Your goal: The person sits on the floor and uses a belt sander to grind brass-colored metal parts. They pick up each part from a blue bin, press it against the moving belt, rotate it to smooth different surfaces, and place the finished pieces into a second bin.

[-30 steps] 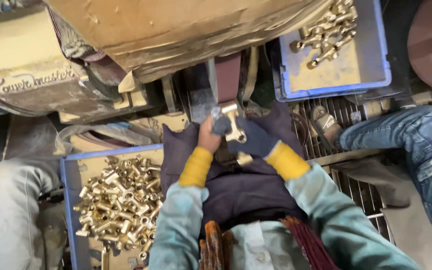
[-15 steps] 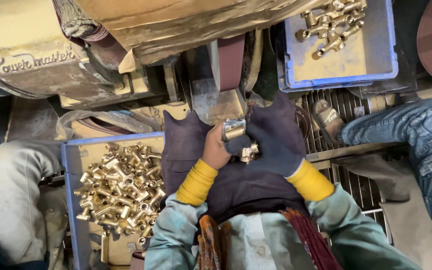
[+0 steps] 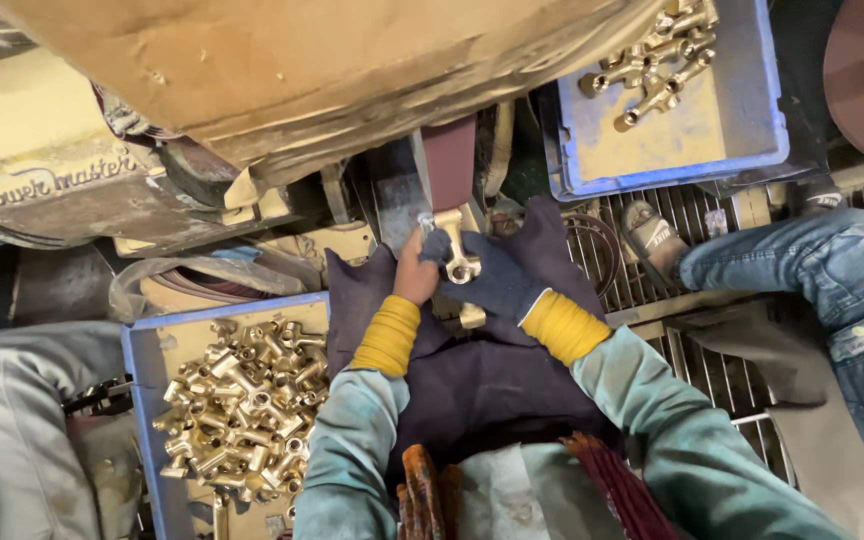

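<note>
Two hands (image 3: pixel 452 272) grip one brass fitting (image 3: pixel 459 250).

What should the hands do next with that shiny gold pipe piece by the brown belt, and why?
Probably ease the brass fitting a little further up onto the sanding belt. Both the left hand and the gloved right hand grip it, and its top end sits right at the belt's lower edge; whether it touches is hard to tell.

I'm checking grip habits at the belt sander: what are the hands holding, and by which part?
Both hands, left hand and gloved right hand, hold one T-shaped brass fitting by its lower stem and sides, its top end against the dark red sanding belt.
</note>
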